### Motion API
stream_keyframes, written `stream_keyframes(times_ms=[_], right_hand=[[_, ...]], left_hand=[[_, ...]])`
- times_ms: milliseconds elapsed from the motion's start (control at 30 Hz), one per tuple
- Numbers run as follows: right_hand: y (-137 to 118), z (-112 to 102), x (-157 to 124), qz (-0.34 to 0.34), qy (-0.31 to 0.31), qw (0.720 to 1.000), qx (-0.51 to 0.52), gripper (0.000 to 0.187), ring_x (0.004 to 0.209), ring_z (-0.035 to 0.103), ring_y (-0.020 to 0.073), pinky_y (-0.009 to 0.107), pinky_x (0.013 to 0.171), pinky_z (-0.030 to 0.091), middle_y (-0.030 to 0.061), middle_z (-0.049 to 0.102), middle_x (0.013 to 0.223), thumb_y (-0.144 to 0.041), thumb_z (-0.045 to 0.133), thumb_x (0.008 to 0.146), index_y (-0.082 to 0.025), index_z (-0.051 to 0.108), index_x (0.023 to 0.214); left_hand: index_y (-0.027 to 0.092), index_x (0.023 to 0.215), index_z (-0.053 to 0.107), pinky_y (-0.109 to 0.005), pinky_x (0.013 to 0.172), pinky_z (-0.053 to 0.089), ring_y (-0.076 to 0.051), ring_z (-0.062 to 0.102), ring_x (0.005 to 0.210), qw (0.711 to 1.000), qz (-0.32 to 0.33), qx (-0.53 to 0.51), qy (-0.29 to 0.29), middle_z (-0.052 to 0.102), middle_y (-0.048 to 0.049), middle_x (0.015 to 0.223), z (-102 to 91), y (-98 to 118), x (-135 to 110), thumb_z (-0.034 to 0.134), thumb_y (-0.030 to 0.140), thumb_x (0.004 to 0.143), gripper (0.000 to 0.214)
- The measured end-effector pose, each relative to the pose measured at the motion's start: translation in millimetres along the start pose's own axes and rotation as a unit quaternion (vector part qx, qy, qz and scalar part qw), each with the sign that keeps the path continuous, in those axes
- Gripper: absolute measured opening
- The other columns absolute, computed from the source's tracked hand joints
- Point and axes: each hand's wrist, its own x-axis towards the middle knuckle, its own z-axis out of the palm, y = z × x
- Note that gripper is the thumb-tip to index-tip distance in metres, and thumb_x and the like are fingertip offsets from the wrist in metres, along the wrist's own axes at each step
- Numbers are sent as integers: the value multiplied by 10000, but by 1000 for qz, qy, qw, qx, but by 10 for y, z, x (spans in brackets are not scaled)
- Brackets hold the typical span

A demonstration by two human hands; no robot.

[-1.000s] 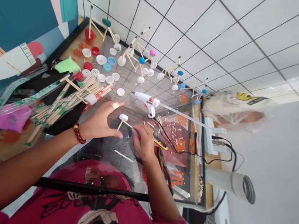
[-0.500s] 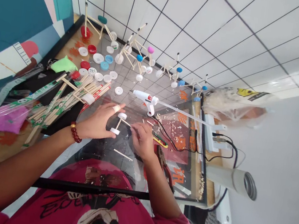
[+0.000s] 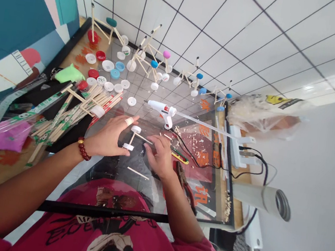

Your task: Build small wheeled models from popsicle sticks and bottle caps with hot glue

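Between my hands on the glass tabletop stands a small assembly: two white bottle caps (image 3: 128, 147) joined by a short wooden stick, with a longer stick (image 3: 143, 138) reaching out to the right. My left hand (image 3: 109, 136) is spread around its left side, thumb beside the lower cap and fingers beyond the upper one; whether the thumb touches cannot be told. At the long stick's right end, my right hand (image 3: 160, 153) is open, fingers loosely apart and not closed on it. One loose stick (image 3: 138, 173) lies nearer me. Beyond is a white glue gun (image 3: 161, 108).
Bundled wooden sticks (image 3: 63, 118) and another stick frame lie at left. Loose bottle caps (image 3: 109, 86) and several stick-and-cap models (image 3: 153, 64) stand at the back. Pliers (image 3: 185, 183), a yellow cutter (image 3: 180, 156), the glue gun's cord and scraps lie right.
My right hand's fingers have parted and let go of the long stick's end. The left hand and the cap assembly stay nearly where they were.
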Motion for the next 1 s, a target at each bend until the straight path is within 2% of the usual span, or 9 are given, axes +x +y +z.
stream_keyframes(times_ms=[133, 267, 367, 467, 633, 733, 833, 1000], right_hand=[[2, -64, -14, 26, 53, 998, 22, 186, 1015, 614, 227, 409, 902, 485, 88, 674, 1064, -246, 567, 907, -235, 617, 1085], [40, -151, -8, 75, 111, 989, 66, 142, 908, 628, 202, 358, 799, 521, 85, 671, 985, -236, 548, 910, -216, 631, 1024], [68, -155, -8, 60, 90, 992, 61, 134, 919, 624, 203, 357, 813, 507, 83, 673, 979, -243, 587, 892, -200, 648, 1003], [57, -109, -20, 35, 44, 998, 3, 147, 936, 612, 221, 383, 845, 470, 75, 674, 964, -275, 620, 878, -209, 665, 1001], [12, -58, -30, 27, 5, 999, -29, 77, 882, 596, 207, 373, 823, 424, 44, 659, 881, -267, 612, 882, -223, 674, 883], [15, -47, -30, 28, 4, 999, -26, 70, 885, 599, 205, 369, 819, 419, 43, 662, 885, -260, 612, 882, -221, 671, 877], [26, -63, -28, 30, 13, 999, -23, 73, 899, 609, 214, 378, 827, 429, 49, 675, 903, -273, 634, 868, -226, 669, 910], [81, -227, -3, 83, 83, 993, 9, 99, 923, 627, 220, 376, 845, 479, 71, 684, 956, -275, 620, 870, -220, 663, 940]], left_hand=[[239, 1496, 281, -503, 1131, 305, -337, 406, 1358, 1000, 7, 0, 0, 524, -119, 1405, -14, -11, -2, 835, 326, 590, 1065], [232, 1487, 292, -506, 1133, 308, -340, 400, 1362, 1000, 18, 9, 2, 526, -121, 1403, -14, -8, 1, 837, 341, 594, 1052], [223, 1480, 303, -512, 1138, 304, -338, 402, 1363, 999, 23, 22, 3, 539, -120, 1390, -6, -7, 4, 818, 333, 616, 1012], [219, 1478, 305, -515, 1131, 315, -334, 411, 1358, 999, 23, 28, 4, 553, -122, 1373, 4, -15, 5, 796, 332, 643, 975], [223, 1444, 364, -520, 1130, 317, -336, 409, 1362, 999, 23, 30, 5, 548, -127, 1377, 6, -24, 4, 786, 349, 653, 905], [227, 1399, 430, -518, 1131, 319, -338, 412, 1362, 999, 21, 31, 6, 547, -126, 1379, 7, -23, 5, 786, 348, 647, 840], [238, 1405, 424, -522, 1132, 319, -336, 415, 1360, 999, 19, 31, 8, 545, -119, 1385, 10, -24, 7, 786, 345, 643, 850], [238, 1440, 378, -532, 1134, 311, -343, 414, 1359, 999, 18, 29, 5, 542, -118, 1390, 4, -15, 14, 801, 351, 621, 929]])
